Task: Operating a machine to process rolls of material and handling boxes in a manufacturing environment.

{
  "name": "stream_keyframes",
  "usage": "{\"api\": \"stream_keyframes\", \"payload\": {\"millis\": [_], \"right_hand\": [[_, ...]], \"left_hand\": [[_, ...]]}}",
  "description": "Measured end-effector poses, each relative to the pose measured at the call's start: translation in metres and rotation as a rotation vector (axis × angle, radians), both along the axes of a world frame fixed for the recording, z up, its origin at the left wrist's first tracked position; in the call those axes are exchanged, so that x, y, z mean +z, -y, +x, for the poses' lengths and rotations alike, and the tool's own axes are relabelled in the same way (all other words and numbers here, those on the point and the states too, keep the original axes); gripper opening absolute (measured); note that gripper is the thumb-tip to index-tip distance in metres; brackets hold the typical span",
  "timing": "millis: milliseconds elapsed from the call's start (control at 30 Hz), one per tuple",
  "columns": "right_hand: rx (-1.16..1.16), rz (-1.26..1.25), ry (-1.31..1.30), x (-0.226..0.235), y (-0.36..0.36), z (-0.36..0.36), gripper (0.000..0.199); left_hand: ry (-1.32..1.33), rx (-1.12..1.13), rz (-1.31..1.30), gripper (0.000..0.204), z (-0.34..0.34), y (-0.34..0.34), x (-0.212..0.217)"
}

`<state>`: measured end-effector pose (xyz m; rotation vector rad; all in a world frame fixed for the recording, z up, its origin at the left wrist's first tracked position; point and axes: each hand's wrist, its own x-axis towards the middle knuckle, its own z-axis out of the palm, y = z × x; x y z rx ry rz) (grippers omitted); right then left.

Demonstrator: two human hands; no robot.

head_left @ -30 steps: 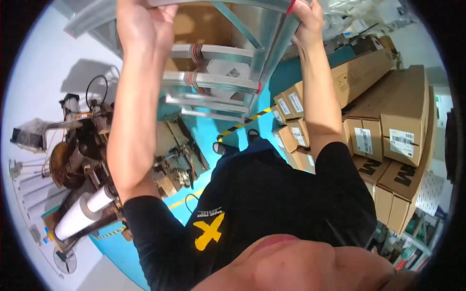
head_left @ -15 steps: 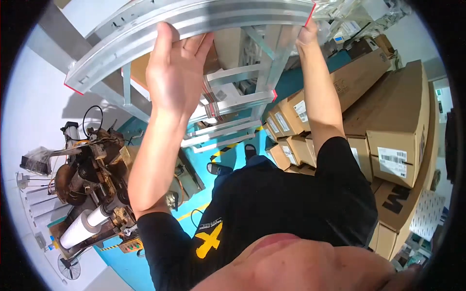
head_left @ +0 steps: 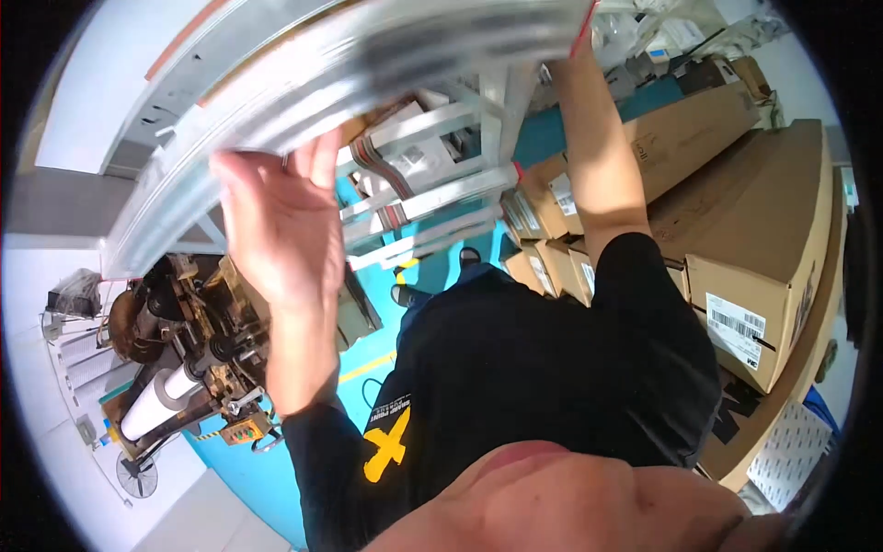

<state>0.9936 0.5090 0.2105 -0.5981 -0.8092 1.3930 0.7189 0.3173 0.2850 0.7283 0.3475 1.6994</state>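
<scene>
Metal ladder point(head_left: 368, 83) has dipped at frame left; left hand point(head_left: 283, 225) spread beneath it, support seemingly loose; right hand point(head_left: 572, 70) mostly hidden, grip impossible to tell.

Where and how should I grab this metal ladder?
Probably best with the grip on its long top bar, coming from below on your near side, hands spaced apart. The bar spans crosswise above the lower steps, its near edge exposed, and your left hand is open beneath it. Motion blur hides finer edges.
</scene>
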Motion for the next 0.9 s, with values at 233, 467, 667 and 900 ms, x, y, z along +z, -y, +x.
{"api": "stream_keyframes", "payload": {"millis": [233,467,667,900], "right_hand": [[0.130,0.313,-0.001,0.003,0.005,0.013,0.032],[0.038,0.164,0.108,-0.088,-0.047,0.049,0.038],[0.013,-0.055,-0.386,-0.073,-0.044,0.003,0.042],[0.193,0.470,0.325,-0.126,-0.081,-0.039,0.046]], "left_hand": [[-0.127,0.089,-0.007,0.040,0.015,0.009,0.010],[-0.215,0.124,0.148,0.037,0.016,0.014,0.005],[-0.266,0.215,0.072,0.036,0.006,-0.002,-0.014],[-0.308,0.300,-0.134,0.025,-0.021,-0.040,-0.065]]}}
